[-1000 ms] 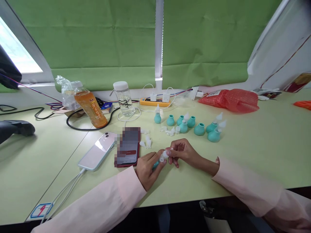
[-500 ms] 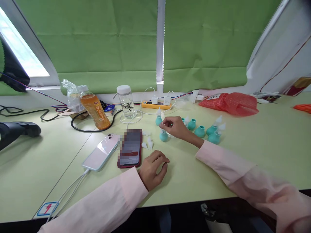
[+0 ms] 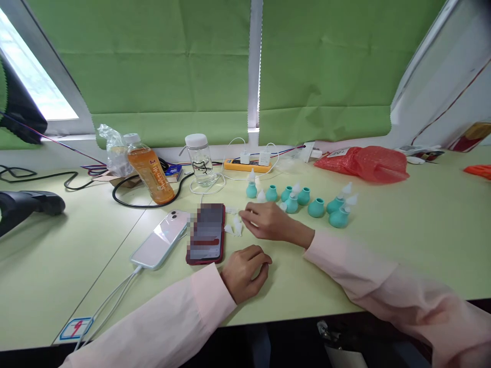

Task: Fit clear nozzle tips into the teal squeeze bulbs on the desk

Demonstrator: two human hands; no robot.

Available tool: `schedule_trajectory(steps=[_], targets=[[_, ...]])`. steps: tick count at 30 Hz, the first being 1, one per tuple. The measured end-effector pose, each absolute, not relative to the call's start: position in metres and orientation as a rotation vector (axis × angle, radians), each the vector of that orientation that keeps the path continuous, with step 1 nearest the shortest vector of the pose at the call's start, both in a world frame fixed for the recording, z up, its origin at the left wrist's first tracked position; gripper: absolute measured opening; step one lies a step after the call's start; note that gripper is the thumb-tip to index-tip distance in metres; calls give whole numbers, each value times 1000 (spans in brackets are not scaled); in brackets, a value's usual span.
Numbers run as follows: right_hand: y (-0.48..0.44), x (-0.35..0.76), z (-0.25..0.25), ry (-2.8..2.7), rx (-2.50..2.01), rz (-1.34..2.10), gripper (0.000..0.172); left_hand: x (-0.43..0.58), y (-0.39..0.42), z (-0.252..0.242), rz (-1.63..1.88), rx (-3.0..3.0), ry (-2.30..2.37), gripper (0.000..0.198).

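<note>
Now right hand [image 3: 268, 221] fingertips touching white tips [image 3: 236, 226], grip unclosed.

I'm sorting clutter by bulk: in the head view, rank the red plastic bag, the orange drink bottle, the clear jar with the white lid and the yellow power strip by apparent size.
1. red plastic bag
2. orange drink bottle
3. clear jar and yellow power strip: they look too alike to rank, and the strip lies farther back.

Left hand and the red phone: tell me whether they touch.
Apart. The head view shows a strip of bare table between the left hand, curled on the desk, and the red phone.
</note>
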State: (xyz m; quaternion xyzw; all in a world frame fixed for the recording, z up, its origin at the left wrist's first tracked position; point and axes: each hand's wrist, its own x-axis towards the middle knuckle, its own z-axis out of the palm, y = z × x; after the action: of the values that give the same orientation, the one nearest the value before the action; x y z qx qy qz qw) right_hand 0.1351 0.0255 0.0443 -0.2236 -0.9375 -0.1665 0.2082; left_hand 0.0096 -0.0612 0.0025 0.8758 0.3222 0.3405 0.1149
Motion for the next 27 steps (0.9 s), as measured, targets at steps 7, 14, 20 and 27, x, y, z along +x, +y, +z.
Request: schedule_trajectory(steps=[7,14,20,27], targets=[[17,121,39,-2961,-734,-333,23,9,-62,2,985,2655,976,19],[17,117,31,-3033,-877,-128,23,9,-62,3,954,2689,987,18],[20,115,30,-2948,-858,11,17,8,-62,3,1015,2640,1032,17],[19,141,13,-2720,-823,309,17,6,-56,0,1082,2396,1378,15]])
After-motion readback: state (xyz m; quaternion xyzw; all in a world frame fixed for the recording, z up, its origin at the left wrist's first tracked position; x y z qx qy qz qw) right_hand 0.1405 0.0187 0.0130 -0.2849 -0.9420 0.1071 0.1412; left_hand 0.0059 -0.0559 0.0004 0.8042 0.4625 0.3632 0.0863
